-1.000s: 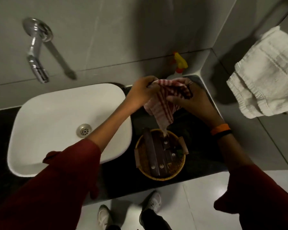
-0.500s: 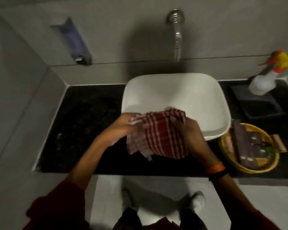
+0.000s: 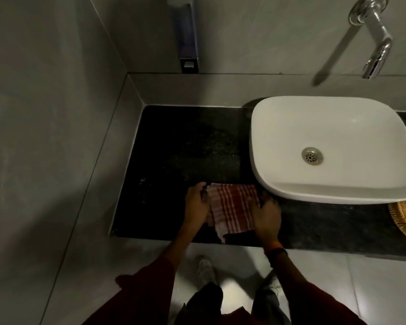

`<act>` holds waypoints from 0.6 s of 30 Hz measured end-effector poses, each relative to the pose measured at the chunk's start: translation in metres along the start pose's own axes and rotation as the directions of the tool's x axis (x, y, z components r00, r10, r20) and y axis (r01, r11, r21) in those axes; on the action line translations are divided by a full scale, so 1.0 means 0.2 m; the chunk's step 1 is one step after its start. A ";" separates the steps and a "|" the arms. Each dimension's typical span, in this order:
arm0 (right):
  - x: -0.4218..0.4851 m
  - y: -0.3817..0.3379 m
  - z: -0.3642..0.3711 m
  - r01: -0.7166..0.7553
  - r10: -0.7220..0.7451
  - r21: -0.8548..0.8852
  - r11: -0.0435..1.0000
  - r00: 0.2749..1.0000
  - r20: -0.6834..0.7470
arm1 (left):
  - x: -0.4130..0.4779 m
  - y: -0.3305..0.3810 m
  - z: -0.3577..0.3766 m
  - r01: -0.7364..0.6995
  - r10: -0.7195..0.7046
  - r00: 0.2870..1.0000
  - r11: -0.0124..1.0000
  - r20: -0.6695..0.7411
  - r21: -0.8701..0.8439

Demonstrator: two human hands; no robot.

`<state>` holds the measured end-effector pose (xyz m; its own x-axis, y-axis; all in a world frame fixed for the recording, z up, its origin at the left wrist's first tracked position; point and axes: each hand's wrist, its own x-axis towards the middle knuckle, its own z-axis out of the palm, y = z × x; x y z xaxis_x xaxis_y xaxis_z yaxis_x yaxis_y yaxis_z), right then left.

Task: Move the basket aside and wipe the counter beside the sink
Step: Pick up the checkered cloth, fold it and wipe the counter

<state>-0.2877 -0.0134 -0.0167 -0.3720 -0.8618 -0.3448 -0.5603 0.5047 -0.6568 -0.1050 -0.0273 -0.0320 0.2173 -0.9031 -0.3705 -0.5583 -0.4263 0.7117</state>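
A red-and-white checked cloth (image 3: 232,207) lies spread on the black counter (image 3: 174,156), near its front edge and just left of the white sink (image 3: 326,118). My left hand (image 3: 196,202) grips the cloth's left edge. My right hand (image 3: 266,215) presses on its right edge, fingers curled over the fabric. The woven basket (image 3: 401,219) sits on the counter right of the sink, mostly cut off by the frame's right edge.
A chrome tap (image 3: 375,43) sticks out of the wall above the sink. A dispenser (image 3: 188,43) hangs on the back wall over the counter's left part. Grey tiled walls close in the counter's left and back. My shoes (image 3: 205,268) stand on the floor below.
My hands carried the cloth from above the basket, across the front of the sink, and laid it down on the counter left of the sink. The view swung left with them.
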 end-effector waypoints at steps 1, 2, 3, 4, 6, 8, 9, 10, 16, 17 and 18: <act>-0.02 -0.01 0.05 -0.016 0.009 -0.083 0.996 0.997 -0.082 | 0.02 -0.04 -0.01 -0.075 0.081 0.995 0.990 -0.049 0.121; -0.07 -0.03 0.11 -0.029 0.010 -0.127 0.992 0.990 -0.143 | 0.04 -0.08 -0.02 -0.149 0.173 0.981 0.961 -0.085 0.231; -0.11 -0.04 0.19 -0.033 0.010 -0.141 0.989 0.986 -0.165 | 0.07 -0.11 -0.03 -0.211 0.258 0.960 0.919 -0.105 0.333; -0.16 -0.08 0.26 -0.038 0.016 -0.137 0.990 0.987 -0.159 | 0.10 -0.15 -0.04 -0.258 0.330 0.939 0.866 -0.102 0.429; -0.20 -0.13 0.42 -0.085 0.074 -0.111 0.990 0.993 -0.096 | 0.17 -0.22 -0.04 -0.313 0.385 0.923 0.751 -0.001 0.581; -0.15 -0.18 0.55 -0.153 0.144 -0.119 0.981 0.986 -0.084 | 0.23 -0.30 -0.04 -0.336 0.364 0.927 0.687 0.096 0.645; -0.10 -0.20 0.59 -0.172 0.158 -0.135 0.976 0.981 -0.110 | 0.24 -0.34 -0.03 -0.340 0.350 0.929 0.672 0.123 0.658; -0.05 -0.22 0.63 -0.178 0.157 -0.165 0.970 0.979 -0.132 | 0.25 -0.36 -0.03 -0.342 0.341 0.930 0.661 0.139 0.668; 0.23 -0.27 0.67 -0.032 -0.024 -0.426 0.904 0.992 -0.126 | 0.26 -0.36 -0.03 -0.339 0.319 0.935 0.664 0.157 0.666; 0.28 -0.29 0.68 0.008 -0.062 -0.457 0.890 0.993 -0.104 | 0.26 -0.35 -0.03 -0.338 0.318 0.935 0.666 0.157 0.665; 0.33 -0.31 0.69 0.051 -0.102 -0.484 0.873 0.991 -0.081 | 0.26 -0.35 -0.04 -0.340 0.320 0.934 0.665 0.159 0.665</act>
<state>-0.1744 -0.1080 -0.0914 -0.3713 -0.9020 -0.2204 -0.8666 0.4218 -0.2665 -0.0476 -0.0448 -0.0965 -0.1026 -0.9716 -0.2134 -0.9775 0.0587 0.2024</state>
